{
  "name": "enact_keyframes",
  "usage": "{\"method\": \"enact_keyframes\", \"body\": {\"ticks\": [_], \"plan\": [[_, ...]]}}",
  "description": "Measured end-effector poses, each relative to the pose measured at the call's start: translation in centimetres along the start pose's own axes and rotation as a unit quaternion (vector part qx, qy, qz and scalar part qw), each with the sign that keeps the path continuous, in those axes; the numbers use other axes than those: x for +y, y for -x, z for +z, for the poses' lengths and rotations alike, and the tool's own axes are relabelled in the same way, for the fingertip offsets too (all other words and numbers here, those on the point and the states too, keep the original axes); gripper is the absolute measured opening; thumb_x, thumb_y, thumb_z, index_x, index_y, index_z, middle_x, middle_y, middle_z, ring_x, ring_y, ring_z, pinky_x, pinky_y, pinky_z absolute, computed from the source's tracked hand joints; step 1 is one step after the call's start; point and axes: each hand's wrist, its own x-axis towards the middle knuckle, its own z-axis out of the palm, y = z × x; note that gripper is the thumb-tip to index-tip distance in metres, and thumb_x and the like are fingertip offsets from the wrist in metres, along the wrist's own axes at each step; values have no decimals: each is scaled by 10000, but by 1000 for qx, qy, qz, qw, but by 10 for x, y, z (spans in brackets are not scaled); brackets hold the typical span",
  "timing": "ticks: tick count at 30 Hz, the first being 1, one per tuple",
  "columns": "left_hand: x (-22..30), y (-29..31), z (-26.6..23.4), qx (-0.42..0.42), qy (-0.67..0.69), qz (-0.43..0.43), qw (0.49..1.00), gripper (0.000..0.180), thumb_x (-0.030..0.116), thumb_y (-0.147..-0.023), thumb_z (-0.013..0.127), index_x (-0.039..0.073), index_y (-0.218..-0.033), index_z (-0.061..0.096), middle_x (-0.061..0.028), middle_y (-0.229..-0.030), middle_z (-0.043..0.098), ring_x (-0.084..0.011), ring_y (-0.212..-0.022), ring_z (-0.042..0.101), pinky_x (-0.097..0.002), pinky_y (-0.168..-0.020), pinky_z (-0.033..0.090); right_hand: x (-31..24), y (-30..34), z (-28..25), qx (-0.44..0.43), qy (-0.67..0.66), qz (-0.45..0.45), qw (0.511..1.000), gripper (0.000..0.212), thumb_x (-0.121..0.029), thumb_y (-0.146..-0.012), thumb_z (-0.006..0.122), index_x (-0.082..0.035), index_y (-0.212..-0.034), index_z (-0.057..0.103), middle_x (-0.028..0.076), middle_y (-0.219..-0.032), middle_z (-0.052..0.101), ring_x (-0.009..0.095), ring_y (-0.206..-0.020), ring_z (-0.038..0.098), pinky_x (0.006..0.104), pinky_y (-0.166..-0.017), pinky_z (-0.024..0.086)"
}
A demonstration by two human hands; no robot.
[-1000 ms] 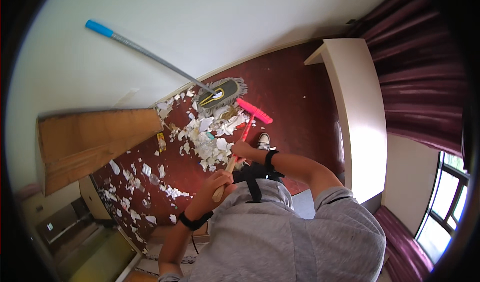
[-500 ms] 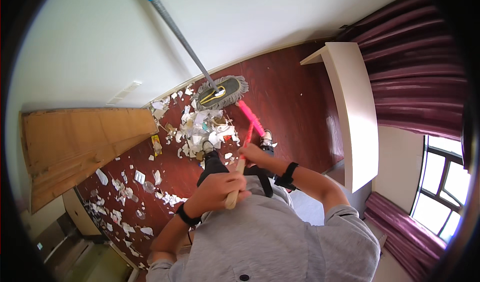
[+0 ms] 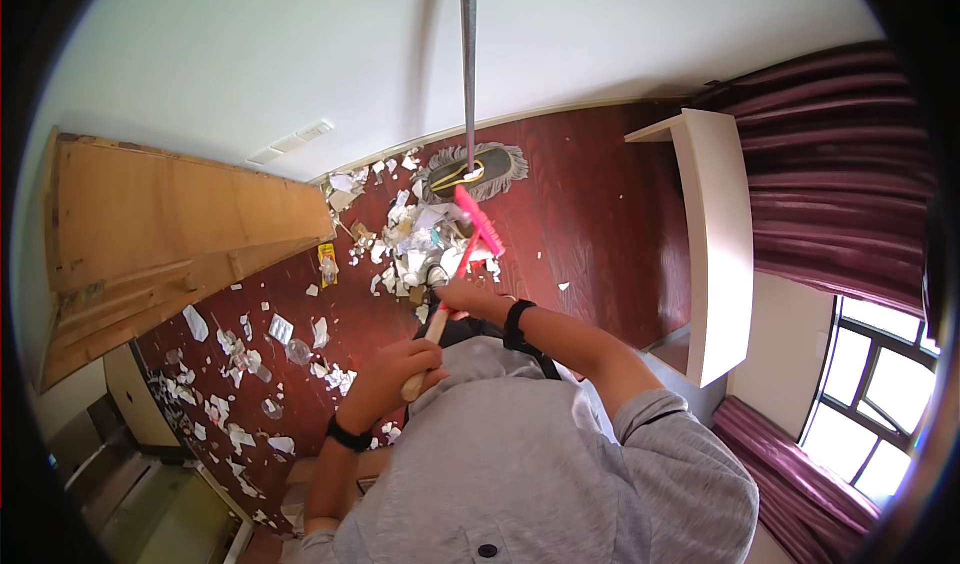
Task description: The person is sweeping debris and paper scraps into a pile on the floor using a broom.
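Observation:
Both my hands grip a broom with a pink head (image 3: 482, 226) and a pale wooden handle end. My left hand (image 3: 392, 376) is closed round the handle near its butt, in front of my shirt. Further along the handle, my right hand (image 3: 466, 300) is wrapped round the red part. The pink head lies across the right side of a heap of paper scraps and plastic bits (image 3: 415, 239) on the dark red floor. Just beyond the heap is a flat grey mop (image 3: 480, 171), its pole standing up along the white wall.
Scattered scraps (image 3: 240, 359) cover the floor to the left, with a yellow wrapper (image 3: 327, 264) among them. A wooden cabinet-like panel (image 3: 190, 209) juts in at left. At right are a white furniture panel (image 3: 715, 244), purple curtains (image 3: 820, 164) and a window (image 3: 880, 394).
My hands and the broom have swung left in the view, bringing the pink head against the heap's right side. The view has turned, so the mop pole now appears nearly vertical.

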Motion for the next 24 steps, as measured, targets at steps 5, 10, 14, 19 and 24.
{"method": "enact_keyframes", "body": {"ticks": [5,10,14,19,24], "plan": [[41,-11,-5,71,7,20,997,127,121,-784,695,38,-803,600,-81,-795,618,-254,-707,617,-337,-646,500,-21,62,-24,-81,-204,15,975,225,-210,-806,554,1,-767,620,94,-663,617,167,-471,573,280,-400,487],[73,-46,21,87,18,137,987,138,127,-757,713,89,-810,591,-58,-784,609,-261,-652,597,-346,-588,486,31,66,-71,-21,-205,-20,978,163,-179,-761,581,-18,-766,605,114,-685,614,216,-493,606,320,-410,513],[60,-76,61,94,9,134,986,128,115,-773,687,70,-825,579,-77,-788,604,-283,-672,594,-359,-594,482,64,52,-126,67,-196,-24,978,245,-240,-793,543,-10,-724,588,102,-560,565,203,-407,551,315,-337,405],[45,-87,111,153,65,50,985,105,65,-806,654,17,-831,564,-101,-820,601,-281,-732,600,-346,-657,485,78,19,-159,72,-69,-88,991,322,-258,-829,509,9,-666,584,103,-541,548,193,-390,534,313,-332,392],[52,-65,162,195,58,-14,979,77,48,-826,639,9,-830,573,-90,-832,598,-228,-726,597,-323,-661,482,86,-4,-127,-115,475,-302,818,212,-182,-769,560,-2,-746,668,177,-722,665,322,-638,672,413,-582,537]]}}
